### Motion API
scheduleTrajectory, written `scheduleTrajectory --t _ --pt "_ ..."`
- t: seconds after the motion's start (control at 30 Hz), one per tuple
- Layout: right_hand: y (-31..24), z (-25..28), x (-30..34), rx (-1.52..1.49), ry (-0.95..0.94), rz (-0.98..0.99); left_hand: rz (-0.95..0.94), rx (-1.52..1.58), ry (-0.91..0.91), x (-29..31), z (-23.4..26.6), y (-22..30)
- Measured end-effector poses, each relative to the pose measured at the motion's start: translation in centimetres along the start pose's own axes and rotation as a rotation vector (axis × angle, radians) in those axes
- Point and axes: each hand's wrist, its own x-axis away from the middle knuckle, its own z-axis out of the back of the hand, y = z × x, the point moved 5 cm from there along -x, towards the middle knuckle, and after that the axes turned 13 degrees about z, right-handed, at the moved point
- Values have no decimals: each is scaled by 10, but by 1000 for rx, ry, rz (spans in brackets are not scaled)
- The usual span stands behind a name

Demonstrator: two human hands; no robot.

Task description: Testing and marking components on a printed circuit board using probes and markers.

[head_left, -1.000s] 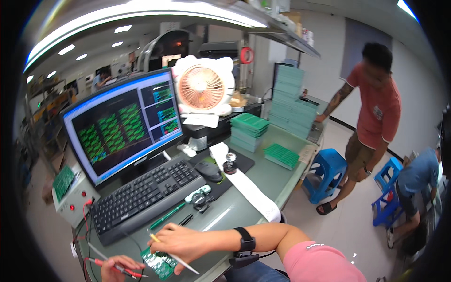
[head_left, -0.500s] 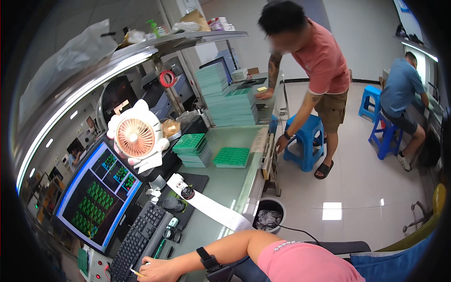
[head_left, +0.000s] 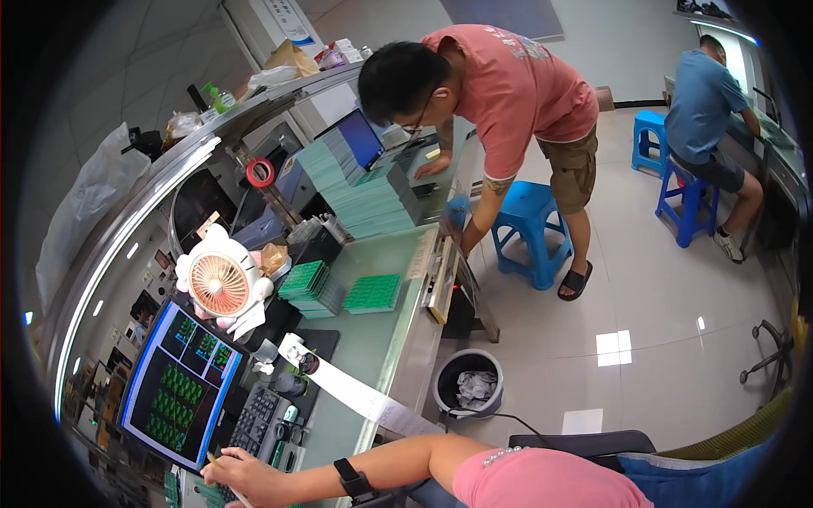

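My right arm, with a black wrist strap (head_left: 351, 478), reaches from the lower right to the lower left. At its end my right hand (head_left: 254, 478) is closed around a thin pale stick-like tool (head_left: 212, 458), whose exact kind I cannot make out. This hand is just in front of the lower edge of a monitor (head_left: 182, 385) showing green board patterns, and beside a black keyboard (head_left: 254, 419). Green circuit boards (head_left: 373, 293) lie in a stack on the desk, beside another stack (head_left: 305, 279). My left hand is out of view.
A paper strip (head_left: 364, 394) runs across the desk to its edge. A fan (head_left: 220, 284) stands above the monitor. On the floor are a waste bin (head_left: 468, 385) and a blue stool (head_left: 533, 229). A co-worker in a pink shirt (head_left: 525, 93) bends beside tall board stacks (head_left: 364, 199).
The view has shifted. My right hand, still closed on the stick, now appears further left, nearer the monitor's lower edge. The co-worker bends lower, one arm reaching down by the desk's side.
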Motion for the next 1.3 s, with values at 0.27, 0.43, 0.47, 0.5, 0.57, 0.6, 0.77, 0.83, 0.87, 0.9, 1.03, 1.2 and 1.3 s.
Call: scheduleTrajectory --t 0.27,0.43,0.47,0.5,0.57,0.6,0.77,0.83,0.87,0.9,1.03,1.2,1.3 --pt "-31 -16 29 -655 -81 -499 -19 126 -240 5 -25 -23" --pt "-49 -21 26 -721 -63 -563 121 142 -392 0 -41 -39" --pt "-50 -25 31 -766 -124 -677 183 194 -436 -1 -43 -42" --pt "-51 -26 31 -768 -125 -678 183 195 -433 -1 -44 -43" --pt "-50 -26 33 -773 -79 -675 198 211 -427 0 -46 -47" --pt "-49 -29 35 -779 -82 -678 196 214 -421 0 -47 -48" --pt "-42 -34 35 -852 109 -455 125 155 -291 -1 -53 -56" --pt "-36 -34 34 -866 181 -442 197 222 -418 -3 -61 -60" --pt "-33 -28 34 -873 261 -417 266 277 -553 -1 -66 -61" --pt "-27 -36 33 -1129 254 -586 280 213 -610 -2 -68 -61" --pt "4 13 40 -810 -6 -569 95 -111 58 -8 -20 -40" --pt "54 139 56 -205 -189 -416 128 -193 249 -8 38 -10" --pt "94 231 66 254 -213 -591 240 -408 486 -11 93 -11"
